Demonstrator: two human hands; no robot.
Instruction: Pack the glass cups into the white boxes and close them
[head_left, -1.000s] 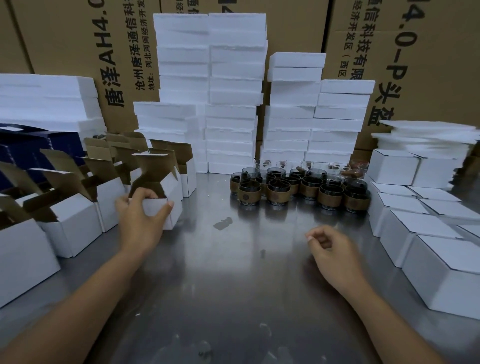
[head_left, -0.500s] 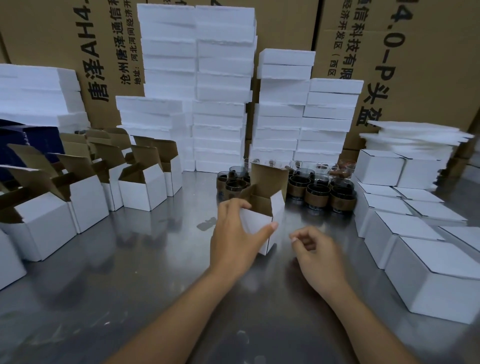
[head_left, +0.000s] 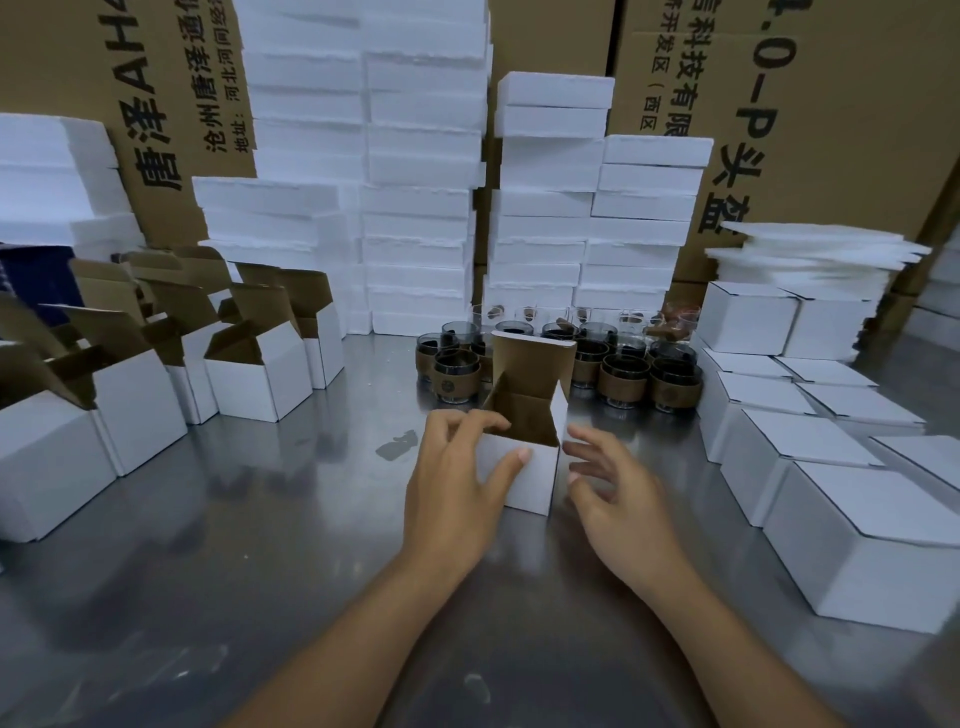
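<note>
Left stand open boxes (head_left: 254, 374), right closed boxes (head_left: 795, 457), cups (head_left: 623, 376) behind the middle box (head_left: 524, 473).

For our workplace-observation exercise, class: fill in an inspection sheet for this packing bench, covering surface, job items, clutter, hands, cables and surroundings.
Surface: metal table, shiny, a small dark smudge near its middle.
Job's things: open white box upright, lid up, no cup seen inside; glass cups clustered behind it; other open boxes left; closed boxes right.
Clutter: nothing seen.
Hands: left hand grips the open white box; right hand open beside it.
Cables: nothing seen.
Surroundings: white foam stacks, brown cartons behind.
</note>
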